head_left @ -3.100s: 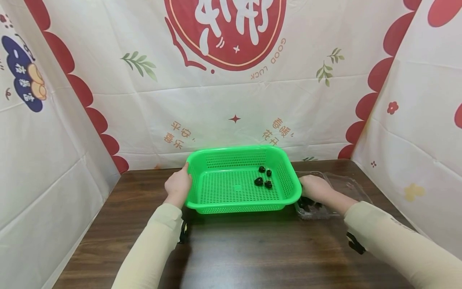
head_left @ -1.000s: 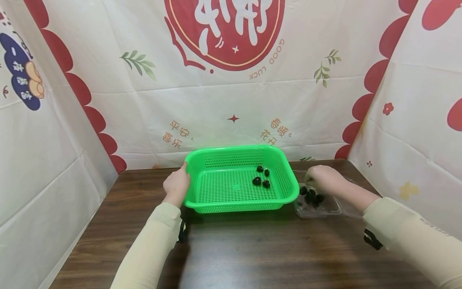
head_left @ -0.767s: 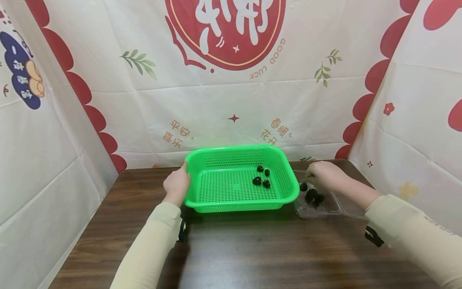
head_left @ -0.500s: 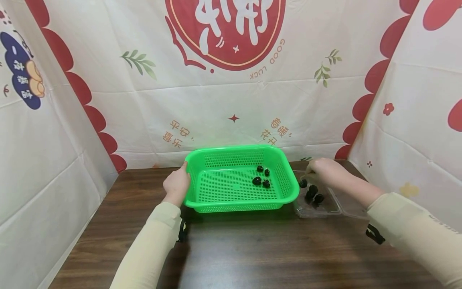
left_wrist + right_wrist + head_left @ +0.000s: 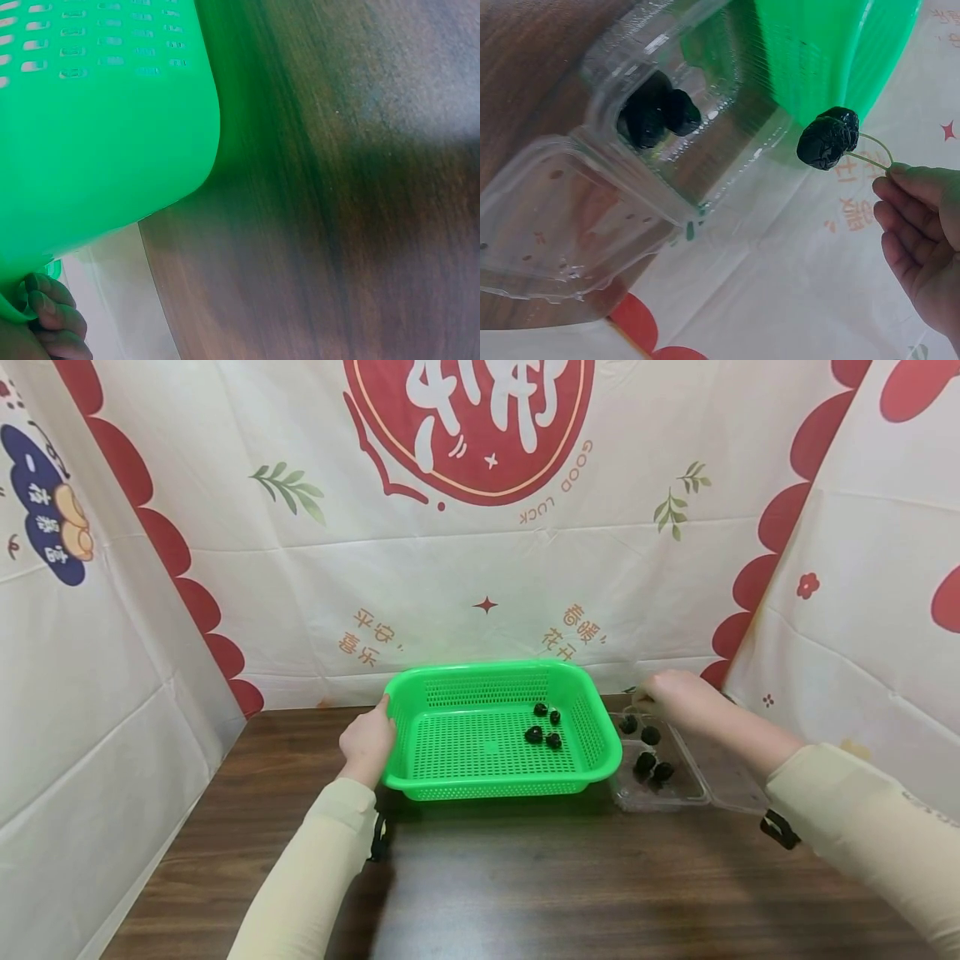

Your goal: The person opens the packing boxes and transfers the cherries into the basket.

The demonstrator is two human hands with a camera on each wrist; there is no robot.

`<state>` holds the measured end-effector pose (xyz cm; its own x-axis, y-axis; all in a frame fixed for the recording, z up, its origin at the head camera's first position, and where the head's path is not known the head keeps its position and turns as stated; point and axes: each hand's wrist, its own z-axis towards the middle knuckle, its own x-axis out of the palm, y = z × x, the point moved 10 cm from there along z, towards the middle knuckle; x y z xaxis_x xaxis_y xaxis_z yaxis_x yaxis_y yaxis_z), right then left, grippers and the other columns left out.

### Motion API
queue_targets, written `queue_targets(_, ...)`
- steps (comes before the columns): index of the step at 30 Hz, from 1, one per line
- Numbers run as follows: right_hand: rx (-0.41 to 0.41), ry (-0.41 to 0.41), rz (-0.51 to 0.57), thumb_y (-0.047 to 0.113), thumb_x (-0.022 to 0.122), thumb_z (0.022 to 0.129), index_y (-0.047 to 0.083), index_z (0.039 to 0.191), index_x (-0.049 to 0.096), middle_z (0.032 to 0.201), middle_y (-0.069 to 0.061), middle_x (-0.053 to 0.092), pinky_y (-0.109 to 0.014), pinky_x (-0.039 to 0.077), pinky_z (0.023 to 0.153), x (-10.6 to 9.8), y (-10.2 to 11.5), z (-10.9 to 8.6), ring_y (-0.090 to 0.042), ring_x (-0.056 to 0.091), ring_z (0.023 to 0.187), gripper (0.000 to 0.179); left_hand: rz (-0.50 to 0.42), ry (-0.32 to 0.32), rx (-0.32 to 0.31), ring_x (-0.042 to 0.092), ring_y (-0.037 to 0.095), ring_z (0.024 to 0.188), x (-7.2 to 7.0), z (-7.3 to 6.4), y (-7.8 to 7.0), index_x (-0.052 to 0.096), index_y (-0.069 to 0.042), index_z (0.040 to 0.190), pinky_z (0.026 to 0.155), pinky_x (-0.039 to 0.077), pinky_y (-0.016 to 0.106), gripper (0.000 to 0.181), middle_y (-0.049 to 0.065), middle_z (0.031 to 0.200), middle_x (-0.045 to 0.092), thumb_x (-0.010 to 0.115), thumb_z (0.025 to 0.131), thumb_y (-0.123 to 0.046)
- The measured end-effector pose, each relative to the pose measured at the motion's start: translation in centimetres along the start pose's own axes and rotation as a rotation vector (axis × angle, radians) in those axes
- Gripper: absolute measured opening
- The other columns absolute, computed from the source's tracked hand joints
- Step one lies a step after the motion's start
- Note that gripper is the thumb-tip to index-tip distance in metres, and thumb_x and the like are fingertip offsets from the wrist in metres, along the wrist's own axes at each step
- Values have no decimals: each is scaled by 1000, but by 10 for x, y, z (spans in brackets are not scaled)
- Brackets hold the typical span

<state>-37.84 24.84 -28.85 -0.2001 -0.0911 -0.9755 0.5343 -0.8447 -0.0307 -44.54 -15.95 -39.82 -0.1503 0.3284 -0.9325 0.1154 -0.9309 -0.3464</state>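
Note:
Two dark cherries (image 5: pixel 829 139) hang by thin green stems that my right hand (image 5: pixel 922 225) pinches between thumb and finger. In the head view my right hand (image 5: pixel 678 697) is above the back of an open clear plastic box (image 5: pixel 693 781). Two more dark cherries (image 5: pixel 652 768) lie in that box. Left of it stands a green plastic basket (image 5: pixel 450 792) with several dark cherries (image 5: pixel 534 735) on the right part of its floor. At the basket's left side my left hand (image 5: pixel 367 745) grips the rim, its fingers (image 5: pixel 60 319) curled under the edge.
The box's clear hinged lid (image 5: pixel 562 232) lies folded open on its right. Basket and box stand near the back edge of a dark wooden table (image 5: pixel 495 877). Printed cloth (image 5: pixel 450 577) hangs close behind them and at both sides.
My right hand, earlier down in the box, has risen up and back, lifting two cherries by their stems. My left hand has kept its grip on the basket.

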Motion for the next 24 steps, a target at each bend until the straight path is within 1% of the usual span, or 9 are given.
queue_targets(5,-14,-13,7,-3,67,83,14,63,57,60,7,43,-32,36,54,-6,4,7,-13,40,57,27,3,5,-1,58,26,64,1,1,0,39,-23,152,52,44,42,54,14,84,67,52,99,-26)
queue_targets(7,-21,-2,14,-3,65,84,14,62,56,60,6,42,-32,35,55,-6,6,10,-13,39,58,29,2,1,-2,58,27,64,0,1,0,39,-23,151,52,44,42,53,14,85,67,52,99,-26)
queue_targets(9,-17,14,28,-1,65,85,15,63,59,61,6,43,-31,36,55,-6,8,14,-13,41,58,28,0,-1,-3,57,27,64,0,1,0,40,-23,151,52,44,42,53,14,85,67,52,99,-26)
queue_targets(12,-7,37,38,-1,61,87,14,63,59,60,6,43,-31,36,55,-6,10,20,-12,41,56,28,0,8,-6,57,26,64,0,1,0,39,-24,152,52,44,42,53,14,84,67,51,100,-26)
queue_targets(15,-4,42,38,-4,56,89,13,61,54,58,5,40,-30,33,54,-7,14,26,-13,38,55,32,0,14,-7,57,26,64,0,1,0,38,-24,152,52,44,42,54,14,85,67,51,100,-26)
queue_targets(20,-49,32,28,-5,54,91,15,58,41,58,5,32,-30,27,56,-7,24,35,-12,29,56,40,-1,15,-14,57,26,63,0,1,1,38,-24,152,52,44,42,53,15,86,68,51,100,-26)
queue_targets(24,-82,34,25,-5,55,90,16,60,40,61,4,32,-30,27,57,-4,32,41,-13,28,57,39,-2,17,-21,58,27,65,2,2,2,38,-25,152,52,44,42,54,16,90,68,51,100,-27)
